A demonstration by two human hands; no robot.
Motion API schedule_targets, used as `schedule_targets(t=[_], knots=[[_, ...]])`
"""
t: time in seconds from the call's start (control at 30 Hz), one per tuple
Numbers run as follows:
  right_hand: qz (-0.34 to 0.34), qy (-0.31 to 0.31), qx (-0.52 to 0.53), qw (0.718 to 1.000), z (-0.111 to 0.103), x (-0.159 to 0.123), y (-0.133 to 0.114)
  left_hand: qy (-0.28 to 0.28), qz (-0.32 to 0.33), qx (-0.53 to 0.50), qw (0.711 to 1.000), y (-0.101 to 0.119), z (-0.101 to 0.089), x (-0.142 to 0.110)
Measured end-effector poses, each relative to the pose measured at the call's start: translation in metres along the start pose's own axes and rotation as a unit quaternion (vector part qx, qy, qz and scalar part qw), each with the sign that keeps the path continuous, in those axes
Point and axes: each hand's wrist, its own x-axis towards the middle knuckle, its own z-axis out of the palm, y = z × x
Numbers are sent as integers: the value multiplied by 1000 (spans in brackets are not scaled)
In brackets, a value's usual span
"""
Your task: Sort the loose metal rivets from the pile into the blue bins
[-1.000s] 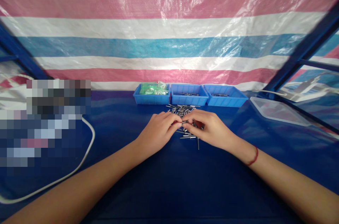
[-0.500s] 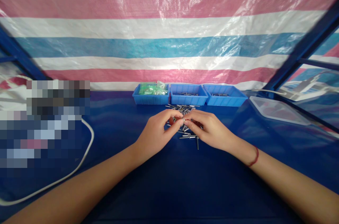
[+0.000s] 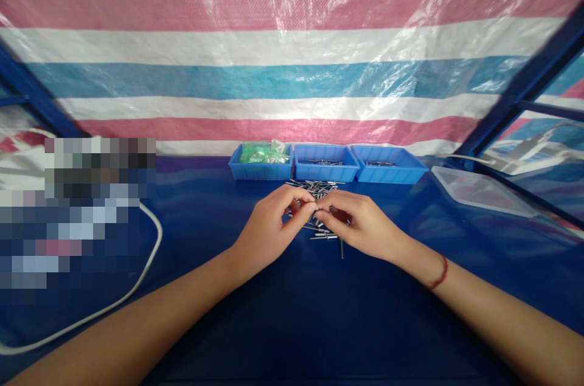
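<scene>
My left hand (image 3: 272, 219) and my right hand (image 3: 360, 220) meet fingertip to fingertip in front of me. Each pinches with thumb and forefinger; whatever sits between the tips is too small and covered to make out. Beneath and behind the fingers lies a loose pile of silvery pop rivets (image 3: 323, 234), partly hidden by both hands. One rivet (image 3: 342, 248) lies apart at the near edge of the pile, close to my right thumb. A dark red cord circles my right wrist.
Behind the pile stand three blue bins: the left bin (image 3: 260, 172) holds green and clear plastic bags, the middle bin (image 3: 326, 174) and right bin (image 3: 392, 174) hold thin metal pieces. A clear lid (image 3: 483, 191) lies right. A white cable (image 3: 152, 264) curves along the left.
The fingertips of both hands have shifted very slightly at the meeting point. Otherwise the hands, rivets and bins stay nearly the same.
</scene>
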Motion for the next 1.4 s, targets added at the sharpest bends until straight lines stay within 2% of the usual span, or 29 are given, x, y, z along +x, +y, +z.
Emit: schedule_targets(t=[0.17,0.4,0.57,0.7,0.77,0.83,0.9,0.93,1.0,1.07,1.13,1.17,1.23,1.3,1.4], knots=[[10,51,-2,999,-2,1,-1,15,5,13,1000,0,-1,1],[3,129,-32,991,-9,1,-6,9,-22,27,999,-6,0,2],[-37,128,-56,989,-10,-2,-10,-13,-29,29,999,-10,0,3],[-45,80,-69,993,-11,-2,-11,-50,-32,35,998,-12,1,2],[-17,67,-68,995,-12,-1,-8,-57,-42,46,996,-11,0,3],[47,96,-48,993,-15,2,1,-67,-49,78,994,-10,-2,4],[141,168,-8,976,-21,5,15,-103,-31,134,985,-9,-7,6],[191,216,20,957,-24,6,23,-132,-12,165,977,-8,-9,7],[281,307,105,903,-32,8,39,-184,19,215,959,-7,-13,8],[348,380,200,833,-40,10,53,-217,26,241,946,-7,-16,8],[397,411,263,777,-47,10,62,-234,21,247,940,-8,-16,7],[415,412,281,761,-50,11,64,-241,21,248,938,-9,-16,6],[437,396,303,749,-52,11,64,-250,27,246,936,-11,-15,5],[442,378,317,749,-50,11,60,-254,36,243,936,-13,-13,4],[417,348,319,777,-41,11,52,-262,51,245,932,-14,-12,4]])
